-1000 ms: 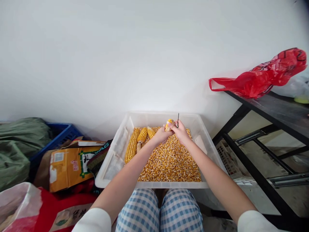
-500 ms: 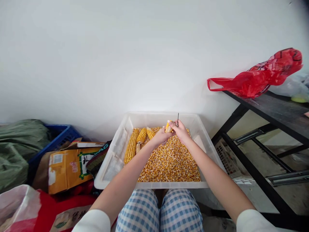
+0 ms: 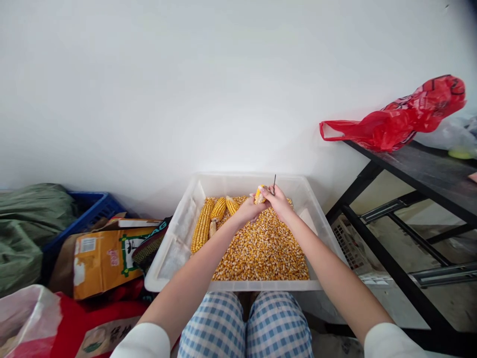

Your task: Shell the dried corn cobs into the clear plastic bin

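Over the far middle of a white plastic tub (image 3: 266, 285), my left hand (image 3: 250, 210) is closed around a partly stripped corn cob (image 3: 260, 194). My right hand (image 3: 278, 200) presses its thumb against the cob from the right. A thin dark rod-shaped tool (image 3: 275, 182) sticks up out of my right fingers; its lower part is hidden in the hand. Below both hands lies a wide heap of loose corn kernels (image 3: 264, 253). Left of my left hand, several yellow corn cobs (image 3: 203, 226) rest in the tub.
To the right stands a black metal-framed table (image 3: 421, 171) with a red plastic bag (image 3: 398, 124) on it. A blue crate (image 3: 95, 204) with green cloth, a yellow carton (image 3: 100, 263) and a red-and-white sack (image 3: 70, 323) crowd the left side. A white wall (image 3: 238, 89) rises behind the tub.
The cob has turned very slightly between my hands, and the right thumb has shifted a little on it. Everything else looks the same.
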A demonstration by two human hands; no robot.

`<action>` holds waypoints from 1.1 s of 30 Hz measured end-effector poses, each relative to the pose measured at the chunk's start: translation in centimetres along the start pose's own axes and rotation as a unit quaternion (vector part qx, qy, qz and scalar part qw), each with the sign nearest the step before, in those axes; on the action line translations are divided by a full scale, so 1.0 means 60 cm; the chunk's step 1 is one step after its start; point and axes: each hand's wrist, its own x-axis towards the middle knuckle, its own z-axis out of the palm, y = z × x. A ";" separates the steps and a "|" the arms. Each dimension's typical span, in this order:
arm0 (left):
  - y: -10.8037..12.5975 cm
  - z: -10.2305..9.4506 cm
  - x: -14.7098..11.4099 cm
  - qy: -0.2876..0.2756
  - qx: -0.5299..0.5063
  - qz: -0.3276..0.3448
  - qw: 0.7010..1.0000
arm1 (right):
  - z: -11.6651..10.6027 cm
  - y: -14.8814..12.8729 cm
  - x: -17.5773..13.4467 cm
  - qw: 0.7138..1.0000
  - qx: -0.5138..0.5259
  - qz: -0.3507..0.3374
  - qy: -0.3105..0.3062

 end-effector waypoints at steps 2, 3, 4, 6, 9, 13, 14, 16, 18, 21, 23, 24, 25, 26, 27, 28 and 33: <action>0.003 -0.006 -0.003 -0.022 -0.012 -0.012 1.000 | -0.004 -0.001 -0.001 1.000 0.005 0.002 -0.023; 0.006 -0.010 -0.004 -0.032 -0.022 -0.016 0.999 | -0.007 -0.004 -0.001 0.999 0.013 0.006 -0.035; 0.009 -0.014 -0.005 -0.043 -0.038 -0.023 0.998 | -0.010 -0.006 -0.001 0.999 0.022 0.011 -0.047; 0.016 -0.020 -0.007 -0.070 -0.087 -0.041 0.993 | -0.015 -0.014 -0.002 0.996 0.037 0.024 -0.072; 0.022 -0.025 -0.008 -0.081 -0.126 -0.044 0.988 | -0.015 -0.023 -0.003 0.992 0.048 0.039 -0.110; 0.012 -0.017 -0.004 -0.046 -0.063 -0.035 0.996 | -0.007 -0.019 -0.005 0.997 0.005 0.016 -0.069; 0.007 -0.015 -0.002 -0.035 -0.039 -0.039 0.998 | -0.005 -0.015 -0.005 0.998 -0.018 0.008 -0.054; 0.000 -0.012 0.001 -0.018 0.000 -0.045 0.999 | -0.006 -0.007 -0.005 0.997 -0.066 -0.005 -0.048; -0.004 -0.012 0.002 -0.022 0.010 -0.051 0.998 | -0.009 0.000 -0.004 0.992 -0.111 -0.013 -0.061; -0.003 -0.016 -0.002 -0.073 -0.033 -0.073 0.994 | -0.016 0.003 -0.003 0.981 -0.179 -0.038 -0.070; -0.001 -0.019 -0.005 -0.093 -0.056 -0.095 0.990 | -0.019 0.000 -0.004 0.972 -0.215 -0.058 -0.072; 0.001 -0.021 -0.006 -0.099 -0.063 -0.105 0.987 | -0.019 -0.002 -0.005 0.969 -0.228 -0.063 -0.075; 0.001 -0.023 -0.007 -0.103 -0.070 -0.114 0.986 | -0.019 -0.004 -0.006 0.966 -0.239 -0.065 -0.080; 0.002 -0.026 -0.007 -0.107 -0.080 -0.123 0.983 | -0.018 -0.007 -0.008 0.963 -0.246 -0.064 -0.085; 0.003 -0.030 -0.007 -0.115 -0.094 -0.132 0.980 | -0.017 -0.009 -0.009 0.961 -0.252 -0.064 -0.091; 0.003 -0.034 -0.007 -0.126 -0.109 -0.142 0.976 | -0.016 -0.012 -0.010 0.959 -0.257 -0.068 -0.095; 0.006 -0.045 -0.004 -0.159 -0.143 -0.132 0.968 | -0.014 -0.019 -0.012 0.963 -0.235 -0.085 -0.102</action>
